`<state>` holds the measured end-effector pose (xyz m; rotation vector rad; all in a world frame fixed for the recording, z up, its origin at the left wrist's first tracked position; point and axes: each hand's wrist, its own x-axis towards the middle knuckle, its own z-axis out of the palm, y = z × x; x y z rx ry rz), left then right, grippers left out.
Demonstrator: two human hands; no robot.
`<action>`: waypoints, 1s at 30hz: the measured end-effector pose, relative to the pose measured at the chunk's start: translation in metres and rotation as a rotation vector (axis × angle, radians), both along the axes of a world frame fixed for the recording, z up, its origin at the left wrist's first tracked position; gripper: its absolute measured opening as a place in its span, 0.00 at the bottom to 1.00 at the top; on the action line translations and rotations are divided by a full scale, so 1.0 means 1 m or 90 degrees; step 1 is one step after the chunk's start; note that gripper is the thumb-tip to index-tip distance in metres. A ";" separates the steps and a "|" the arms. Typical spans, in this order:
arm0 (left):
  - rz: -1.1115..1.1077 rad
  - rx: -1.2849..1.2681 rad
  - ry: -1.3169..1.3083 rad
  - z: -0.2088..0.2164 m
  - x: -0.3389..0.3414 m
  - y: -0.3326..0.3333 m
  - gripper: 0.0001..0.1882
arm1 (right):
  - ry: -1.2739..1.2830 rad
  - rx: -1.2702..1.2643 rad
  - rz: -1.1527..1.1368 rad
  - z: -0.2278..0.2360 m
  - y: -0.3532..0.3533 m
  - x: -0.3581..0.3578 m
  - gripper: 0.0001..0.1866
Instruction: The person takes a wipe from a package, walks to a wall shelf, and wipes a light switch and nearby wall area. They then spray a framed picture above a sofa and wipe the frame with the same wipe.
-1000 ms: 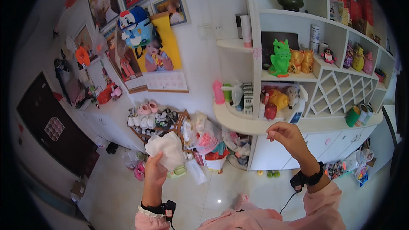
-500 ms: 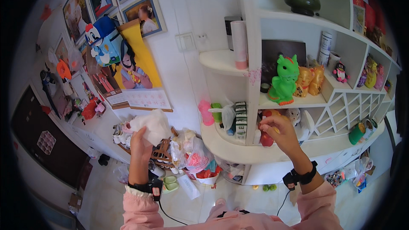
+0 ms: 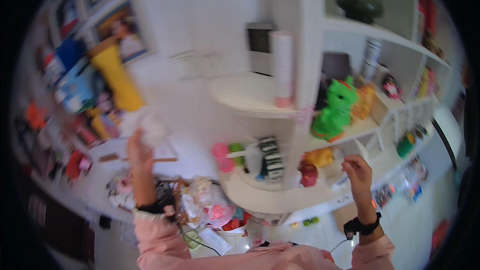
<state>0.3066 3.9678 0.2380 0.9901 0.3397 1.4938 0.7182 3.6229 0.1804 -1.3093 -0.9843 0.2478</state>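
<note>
My left hand [image 3: 140,152] is raised at the left, its fingers closed on a crumpled white cloth [image 3: 150,126]. The cloth hangs before the wall, above the cluttered shoe rack. My right hand [image 3: 359,172] is held up in front of the cabinet's lower shelf, fingers curled into a pinch. Whether anything small sits in that pinch cannot be made out. Nearest to it on the shelf are a yellow-orange object [image 3: 320,157] and a round red object [image 3: 308,174]. Above these stands a green dragon figurine [image 3: 339,107] beside gold figurines [image 3: 366,100].
A white rounded shelf [image 3: 245,95] juts out, with a pink-white roll [image 3: 281,70] standing on it. Below are a pink bottle [image 3: 222,156] and a black-and-white box [image 3: 271,160]. Plastic bags [image 3: 202,200] crowd the floor area. Green fruits [image 3: 311,220] lie lower down.
The view has swung to the right and blurred. My left hand still grips the white cloth, now further left in view. My right hand has shifted right, away from the red object.
</note>
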 end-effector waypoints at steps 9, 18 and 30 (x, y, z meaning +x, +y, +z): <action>0.075 -0.065 0.108 -0.033 -0.016 -0.008 0.20 | 0.086 -0.133 -0.427 -0.105 -0.072 0.058 0.17; -0.033 -0.025 0.176 -0.042 -0.012 -0.050 0.18 | 0.066 -0.133 -0.130 -0.146 -0.028 0.151 0.41; 0.026 -0.245 0.088 -0.019 -0.009 -0.187 0.18 | -0.012 -0.143 0.102 -0.130 0.003 0.179 0.23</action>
